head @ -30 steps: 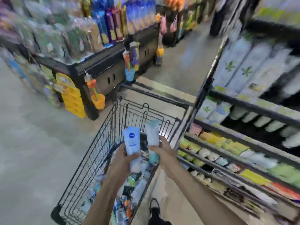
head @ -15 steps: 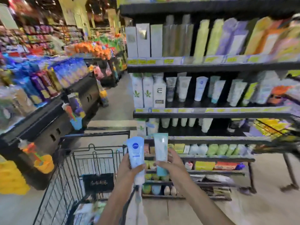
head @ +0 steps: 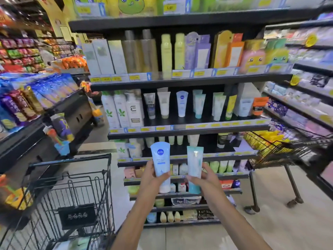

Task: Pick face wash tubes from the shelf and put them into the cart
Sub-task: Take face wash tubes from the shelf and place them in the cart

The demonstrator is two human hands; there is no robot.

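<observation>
Facing the shelf (head: 189, 131), the person holds two face wash tubes upright in front of it, one in each hand. The left hand (head: 153, 177) grips the blue tube (head: 161, 162), a pale blue one with a round dark blue logo near its top and its white cap pointing down; the thumb crosses the lower front of the tube and the fingers wrap behind it, so most of the tube stands above the hand and only the cap end shows below. The right hand (head: 204, 177) grips the teal tube (head: 195, 164) in the same way, thumb over the lower front, fingers behind, with the teal cap pointing down below the hand and the lighter body rising above it. The two tubes stand side by side, close but not touching, level with the shelf's lower tiers.

On the tier above the hands, more tubes stand cap-down in a row, among them a shelf tube (head: 182, 103) with the same blue logo and a pale green one just to its right. Taller white bottles (head: 122, 110) with green leaf marks stand at the left end of that tier.

The cart (head: 75, 195), black wire, sits at lower left, well apart from both hands; its basket holds some items, blurred at the bottom edge. A second wire basket (head: 266, 148) juts in at right, beside the shelf.
</observation>
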